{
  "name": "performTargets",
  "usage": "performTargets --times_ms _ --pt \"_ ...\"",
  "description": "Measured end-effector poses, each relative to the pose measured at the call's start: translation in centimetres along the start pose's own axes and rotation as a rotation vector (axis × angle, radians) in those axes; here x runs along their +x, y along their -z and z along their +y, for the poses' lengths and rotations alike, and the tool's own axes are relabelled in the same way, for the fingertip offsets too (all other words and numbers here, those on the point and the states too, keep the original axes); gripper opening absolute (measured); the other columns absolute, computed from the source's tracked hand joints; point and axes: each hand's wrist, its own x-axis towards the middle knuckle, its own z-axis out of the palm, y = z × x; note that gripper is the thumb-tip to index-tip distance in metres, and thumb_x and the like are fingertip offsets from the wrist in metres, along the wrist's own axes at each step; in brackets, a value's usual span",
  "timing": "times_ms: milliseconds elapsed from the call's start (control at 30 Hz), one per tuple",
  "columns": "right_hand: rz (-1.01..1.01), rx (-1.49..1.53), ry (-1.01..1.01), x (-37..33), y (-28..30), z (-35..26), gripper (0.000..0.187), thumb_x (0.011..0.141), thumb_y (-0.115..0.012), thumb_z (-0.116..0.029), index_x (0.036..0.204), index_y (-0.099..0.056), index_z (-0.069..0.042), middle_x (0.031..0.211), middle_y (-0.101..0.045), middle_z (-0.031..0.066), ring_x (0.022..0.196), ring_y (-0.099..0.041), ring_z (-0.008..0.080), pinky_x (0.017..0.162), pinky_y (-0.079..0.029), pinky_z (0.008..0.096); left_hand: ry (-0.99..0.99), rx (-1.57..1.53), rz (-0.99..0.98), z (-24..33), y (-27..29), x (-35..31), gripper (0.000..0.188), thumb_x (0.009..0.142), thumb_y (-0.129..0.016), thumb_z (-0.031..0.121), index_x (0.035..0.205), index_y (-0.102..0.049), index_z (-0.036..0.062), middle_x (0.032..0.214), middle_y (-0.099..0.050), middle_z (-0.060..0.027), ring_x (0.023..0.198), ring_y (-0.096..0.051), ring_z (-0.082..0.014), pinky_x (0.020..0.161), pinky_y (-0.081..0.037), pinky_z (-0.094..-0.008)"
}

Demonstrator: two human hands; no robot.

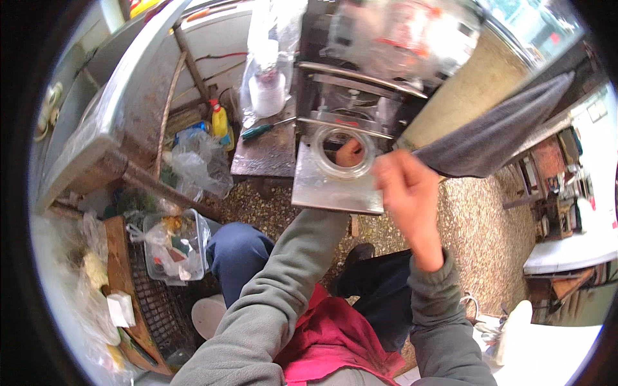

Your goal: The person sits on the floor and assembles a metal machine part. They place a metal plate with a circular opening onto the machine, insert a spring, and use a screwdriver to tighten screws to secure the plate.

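In front of me is a metal machine with a flat silver plate, and a clear round ring surrounds the hole in the plate. My left forearm goes in under the plate. Part of my left hand shows through the hole; most of its fingers are hidden. Beside the plate's right edge is my right hand, slightly blurred, its fingers curled closed. Whatever they may hold cannot be made out. Just behind the ring runs a metal bar.
Left of the machine, a dark bench carries a green-handled screwdriver and a bagged stack of white cups. A grey cloth hangs at right. A yellow spray bottle and a clear plastic bin stand at left.
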Motion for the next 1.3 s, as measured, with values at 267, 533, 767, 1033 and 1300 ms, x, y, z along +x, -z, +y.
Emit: performTargets --times_ms 267,533,767,1033,1300 --pt "-0.483 -0.628 0.693 8.9 -22.9 -1.4 0.014 0.087 -0.063 -0.007 0.1 -0.065 -0.002 0.097 -0.066 0.0158 0.096 -0.068 0.0352 0.078 -0.059 0.0466 0.02 -0.063 -0.025 -0.4 -1.8 0.2 0.046 0.101 -0.053 0.032 0.132 -0.057 -0.0019 0.119 -0.063 -0.0215 0.105 -0.065 -0.0311 0.092 -0.052 -0.0443" --pt "-0.406 -0.88 0.698 14.5 -32.5 5.9 0.011 0.087 -0.067 -0.014 0.094 -0.069 -0.006 0.092 -0.069 0.0146 0.091 -0.071 0.0324 0.072 -0.059 0.0445 0.027 -0.119 -0.031 -0.4 -2.3 -0.5 0.057 0.101 -0.049 0.042 0.136 -0.055 -0.0037 0.125 -0.06 -0.0254 0.112 -0.062 -0.0349 0.098 -0.049 -0.0476" --pt "-0.34 -0.584 1.076 10.9 -26.6 -1.7 0.014 0.083 -0.067 -0.014 0.093 -0.067 -0.004 0.094 -0.062 0.0098 0.091 -0.066 0.0273 0.074 -0.059 0.0365 0.052 -0.128 -0.048 -0.1 -2.3 -0.7 0.067 0.101 -0.046 0.05 0.139 -0.053 -0.0054 0.131 -0.058 -0.0287 0.118 -0.06 -0.0382 0.103 -0.046 -0.0505" --pt "0.488 0.164 0.264 -3.7 2.5 -1.6 0.021 0.106 -0.058 -0.008 0.125 -0.06 0.002 0.116 -0.068 0.0128 0.101 -0.069 0.0205 0.083 -0.059 0.0297 0.117 -0.196 -0.142 -1.3 0.2 0.7 0.079 0.102 -0.042 0.059 0.142 -0.051 -0.0072 0.137 -0.055 -0.0326 0.124 -0.058 -0.042 0.109 -0.043 -0.0537" --pt "0.712 0.626 -0.12 -1.8 12.1 12.9 0.016 0.105 -0.061 -0.006 0.119 -0.062 0.001 0.104 -0.065 0.0071 0.088 -0.066 0.0145 0.077 -0.065 0.0306 0.514 -0.811 -0.626 -2.5 7.9 5.1 0.09 0.102 -0.037 0.069 0.146 -0.049 -0.0091 0.143 -0.052 -0.0365 0.131 -0.056 -0.0458 0.115 -0.04 -0.057"
